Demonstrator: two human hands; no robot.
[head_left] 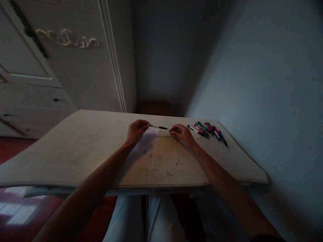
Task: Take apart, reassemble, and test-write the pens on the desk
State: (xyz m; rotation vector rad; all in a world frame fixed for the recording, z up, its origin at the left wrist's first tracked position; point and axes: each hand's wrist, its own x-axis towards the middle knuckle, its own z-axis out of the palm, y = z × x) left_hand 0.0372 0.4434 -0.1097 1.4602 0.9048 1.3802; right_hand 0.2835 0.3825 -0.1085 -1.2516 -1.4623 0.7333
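Observation:
A pen (pixel 157 126) with a pale barrel and a dark front part is held level above the table, stretched between my two hands. My left hand (pixel 136 130) pinches its rear end. At the pointed end, the fingertips of my right hand (pixel 182 133) are closed around the tip; whether a separate small part sits between them is too small to tell. Below my left hand lies a sheet of paper (pixel 147 153) covered in handwriting. To the right of my right hand, several pens (pixel 210 130) in black, green, red and blue lie in a loose group.
The pale table (pixel 75 148) spans the space before me. A second written sheet (pixel 222 154) lies under and in front of the pens. A white cabinet (pixel 83 77) stands at the back left, and a bare wall (pixel 264 101) borders the table's right side.

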